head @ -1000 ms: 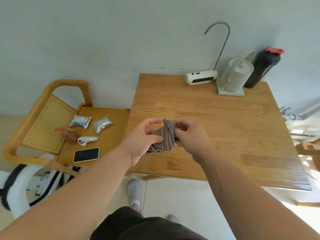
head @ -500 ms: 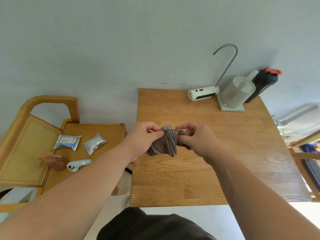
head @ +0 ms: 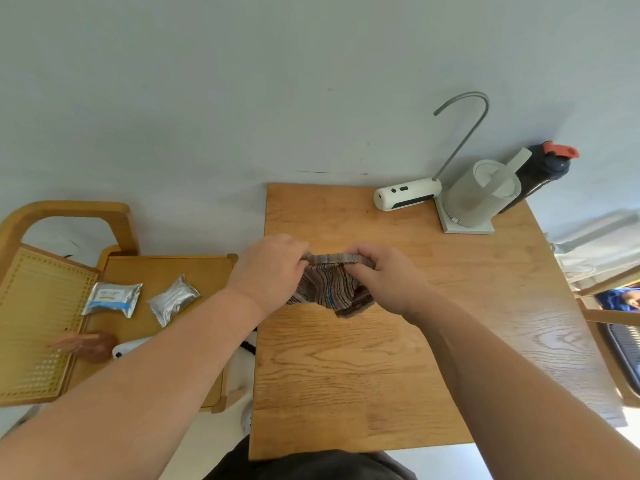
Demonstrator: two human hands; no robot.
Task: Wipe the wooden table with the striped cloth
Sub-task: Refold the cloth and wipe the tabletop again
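Observation:
The striped cloth (head: 330, 289) hangs in brown, grey and blue stripes above the left half of the wooden table (head: 398, 358). My left hand (head: 270, 271) pinches its top edge on the left, and my right hand (head: 384, 275) pinches the same edge on the right. The top edge is pulled taut between the two hands. The rest of the cloth droops below them, just over the tabletop; whether its lower tip touches the wood cannot be told.
At the table's far right corner stand a white dispenser with a curved metal spout (head: 408, 197), a white kettle (head: 479, 195) and a black bottle with a red cap (head: 540, 174). Left of the table, a wooden chair (head: 156, 271) holds two foil packets (head: 173, 299), a white controller and a brown object.
The hands have drawn apart and stretched the bunched cloth out along its top edge. The view has shifted closer over the table.

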